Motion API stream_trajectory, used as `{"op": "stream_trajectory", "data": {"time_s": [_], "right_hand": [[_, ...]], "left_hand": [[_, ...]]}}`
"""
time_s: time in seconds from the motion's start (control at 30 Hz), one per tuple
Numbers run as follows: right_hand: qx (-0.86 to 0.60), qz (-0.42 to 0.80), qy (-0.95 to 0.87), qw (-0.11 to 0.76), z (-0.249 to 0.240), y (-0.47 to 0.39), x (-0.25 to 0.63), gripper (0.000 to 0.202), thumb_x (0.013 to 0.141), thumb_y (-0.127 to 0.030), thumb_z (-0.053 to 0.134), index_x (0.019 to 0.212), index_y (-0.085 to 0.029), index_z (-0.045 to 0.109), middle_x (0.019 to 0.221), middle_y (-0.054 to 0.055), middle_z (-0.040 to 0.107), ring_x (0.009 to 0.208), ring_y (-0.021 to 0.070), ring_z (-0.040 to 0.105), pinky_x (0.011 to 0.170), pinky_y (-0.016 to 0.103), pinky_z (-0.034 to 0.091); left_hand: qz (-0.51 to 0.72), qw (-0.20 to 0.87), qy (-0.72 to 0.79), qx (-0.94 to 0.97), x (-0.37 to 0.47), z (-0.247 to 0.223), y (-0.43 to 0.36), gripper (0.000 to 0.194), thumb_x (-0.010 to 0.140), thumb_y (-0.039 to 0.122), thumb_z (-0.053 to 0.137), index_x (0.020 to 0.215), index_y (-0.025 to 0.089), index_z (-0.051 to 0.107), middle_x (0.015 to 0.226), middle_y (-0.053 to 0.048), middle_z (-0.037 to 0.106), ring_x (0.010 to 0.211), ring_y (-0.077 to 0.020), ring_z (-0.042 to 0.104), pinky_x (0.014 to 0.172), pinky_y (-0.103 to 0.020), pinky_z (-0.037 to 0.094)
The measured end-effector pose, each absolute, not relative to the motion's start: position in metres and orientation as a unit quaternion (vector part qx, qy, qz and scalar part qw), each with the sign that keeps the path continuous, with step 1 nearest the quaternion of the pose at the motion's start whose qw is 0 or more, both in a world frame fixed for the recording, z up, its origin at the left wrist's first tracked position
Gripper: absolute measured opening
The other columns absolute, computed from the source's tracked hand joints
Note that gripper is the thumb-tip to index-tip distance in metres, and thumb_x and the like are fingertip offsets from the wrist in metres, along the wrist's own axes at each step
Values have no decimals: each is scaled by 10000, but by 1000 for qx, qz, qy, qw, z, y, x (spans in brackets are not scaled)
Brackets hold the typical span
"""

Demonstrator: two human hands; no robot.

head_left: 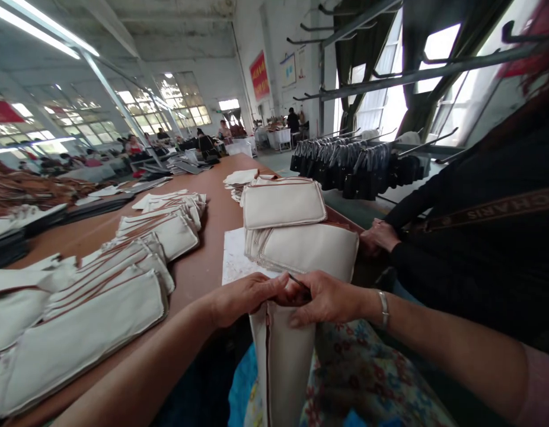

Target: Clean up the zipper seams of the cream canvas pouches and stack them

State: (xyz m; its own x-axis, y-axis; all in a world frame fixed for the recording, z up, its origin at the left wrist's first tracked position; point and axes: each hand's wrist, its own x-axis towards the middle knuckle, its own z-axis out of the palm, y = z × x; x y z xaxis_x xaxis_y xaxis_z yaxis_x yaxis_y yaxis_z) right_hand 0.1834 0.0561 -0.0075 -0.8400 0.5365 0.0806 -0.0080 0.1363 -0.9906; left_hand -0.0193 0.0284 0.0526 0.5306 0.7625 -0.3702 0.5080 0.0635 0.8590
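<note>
A cream pouch-like fabric piece (pixel 290 362) with a brown strip down it hangs upright in front of my lap. My left hand (pixel 257 293) is closed on its top end, thumb pointing right. My right hand (pixel 330 299), with a bracelet at the wrist, grips the same end, thumb pressed on the cream face. Between the two hands a small dark, thin object (pixel 301 284) shows; its kind is mostly hidden by fingers. Just beyond my hands, a stack of similar cream pieces (pixel 286 204) with stitched edges lies on a white board (pixel 234 255).
Rows of overlapping cream pieces (pixel 101 314) cover the left of the brown table (pixel 198 279). At right, a person in dark clothing (pixel 479 237) stands close, hands clasped near the table edge. Black bags (pixel 358 166) hang from a metal rack (pixel 367 83) behind.
</note>
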Motion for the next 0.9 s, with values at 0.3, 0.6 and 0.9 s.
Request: {"op": "stream_trajectory", "data": {"time_s": [0.3,0.6,0.9], "right_hand": [[-254,667,-669,207,-38,84,219,347,686,-375,819,809,-84,676,709,-8,604,645,93,495,597,207,377],[-226,541,-772,244,-8,71,222,187,856,-287,651,903,-109,620,786,0,593,707,108,506,660,219,416],[-250,632,-699,222,-19,70,226,276,901,-403,592,880,-128,592,617,-51,513,451,59,467,420,164,365]], "left_hand": [[177,677,427,574,-31,2,30,335,736,357,803,886,112,630,792,-3,622,705,-122,523,651,-225,392],[200,672,419,576,-1,9,29,281,742,300,801,867,112,632,759,2,615,683,-119,529,631,-227,408],[222,674,439,551,9,18,22,314,799,406,741,815,105,656,732,-25,643,656,-124,535,607,-224,408]]}}
